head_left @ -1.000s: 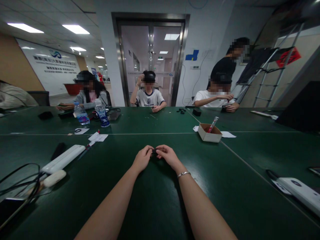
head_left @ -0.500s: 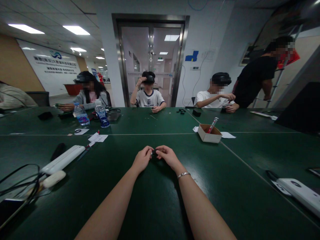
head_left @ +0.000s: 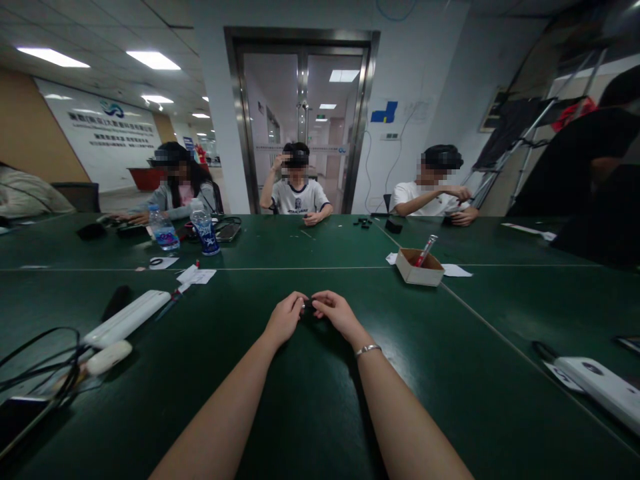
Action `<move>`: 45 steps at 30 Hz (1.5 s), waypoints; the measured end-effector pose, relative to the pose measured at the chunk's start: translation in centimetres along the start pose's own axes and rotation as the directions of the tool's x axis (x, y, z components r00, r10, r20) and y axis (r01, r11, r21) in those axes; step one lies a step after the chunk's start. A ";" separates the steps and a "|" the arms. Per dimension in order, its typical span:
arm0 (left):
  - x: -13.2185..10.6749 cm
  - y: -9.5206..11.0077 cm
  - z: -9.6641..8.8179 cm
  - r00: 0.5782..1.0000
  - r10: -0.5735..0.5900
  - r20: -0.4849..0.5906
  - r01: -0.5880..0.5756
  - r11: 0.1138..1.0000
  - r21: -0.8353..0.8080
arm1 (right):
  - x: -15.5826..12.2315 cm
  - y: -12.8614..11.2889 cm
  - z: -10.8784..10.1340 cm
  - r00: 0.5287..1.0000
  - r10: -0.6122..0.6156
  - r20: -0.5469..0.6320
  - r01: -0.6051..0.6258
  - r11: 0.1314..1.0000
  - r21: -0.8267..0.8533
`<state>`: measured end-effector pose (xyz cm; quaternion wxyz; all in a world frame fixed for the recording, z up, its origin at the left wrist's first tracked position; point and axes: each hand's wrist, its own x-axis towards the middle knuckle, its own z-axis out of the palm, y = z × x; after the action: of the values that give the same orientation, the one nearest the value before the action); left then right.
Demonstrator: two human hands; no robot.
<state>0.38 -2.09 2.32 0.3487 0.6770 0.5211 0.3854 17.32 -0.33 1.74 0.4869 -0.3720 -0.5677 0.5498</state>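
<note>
Over the green table [head_left: 320,387], my left hand [head_left: 286,319] and my right hand [head_left: 336,312] meet with fingertips a short gap apart. Between them is a small black piece [head_left: 309,305] with a shiny metallic bit at its left end. My left thumb and fingers pinch the metallic end; my right thumb and fingers pinch the black end. Most of the piece is covered by my fingers, so its kind cannot be made out. A silver bracelet [head_left: 369,349] circles my right wrist.
An open box [head_left: 419,272] holding a red-and-clear tube stands ahead on the right. Bottles [head_left: 204,230], papers [head_left: 197,275], a white power bank-like bar [head_left: 127,319] and cables [head_left: 75,367] lie on the left. A white device [head_left: 600,381] sits at right. Several people sit across the table.
My hands and the small piece stay in the same place. The standing person at the far right has moved further right, and the seated person at left has lowered a hand to the table.
</note>
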 end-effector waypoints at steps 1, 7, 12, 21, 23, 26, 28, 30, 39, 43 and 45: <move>0.0 0.1 0.0 1.000 0.004 0.002 -0.004 1.000 -0.001 | 0.0 0.0 0.0 1.000 -0.002 0.000 0.002 1.000 -0.001; 0.2 -0.2 0.1 0.997 0.061 -0.042 -0.061 0.998 0.016 | 0.1 0.1 0.0 1.000 -0.003 -0.003 0.003 1.000 -0.007; 0.1 -0.1 0.0 1.000 0.024 -0.007 -0.023 1.000 0.017 | 0.0 0.0 0.0 1.000 -0.011 -0.002 0.011 1.000 -0.014; 0.2 -0.3 0.2 0.998 0.048 -0.028 -0.048 0.999 0.002 | 0.0 -0.1 0.1 1.000 -0.006 -0.001 0.006 1.000 0.003; 0.4 -0.5 0.3 0.997 0.064 -0.034 -0.064 0.998 -0.010 | 0.1 0.0 0.1 1.000 -0.002 0.001 0.002 1.000 0.009; 0.4 -0.5 0.3 0.998 0.057 -0.011 -0.058 0.998 -0.031 | 0.1 0.0 0.0 1.000 0.001 0.002 -0.001 1.000 0.011; 0.2 -0.2 0.2 0.999 0.041 0.003 -0.041 0.999 -0.027 | 0.0 0.0 0.0 1.000 0.004 -0.003 -0.004 1.000 0.011; 0.1 0.0 0.1 1.000 0.021 0.006 -0.021 1.000 0.004 | 0.0 0.0 0.0 1.000 0.007 -0.007 -0.007 1.000 0.010; 0.0 0.1 0.0 1.000 0.024 -0.016 -0.023 0.999 0.034 | -0.1 -0.2 0.1 1.000 -0.001 -0.010 0.001 1.000 0.006; 0.2 0.0 0.1 0.998 0.056 -0.040 -0.055 0.998 0.017 | -0.1 -0.4 0.1 1.000 -0.006 -0.005 0.006 1.000 -0.007; 0.2 0.0 0.1 0.998 0.055 -0.038 -0.055 0.998 0.015 | -0.1 -0.4 0.1 1.000 -0.004 -0.005 0.003 1.000 -0.007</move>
<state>0.46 -1.92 2.33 0.3232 0.6861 0.5116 0.4040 17.30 -0.51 2.09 0.4880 -0.3740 -0.5690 0.5461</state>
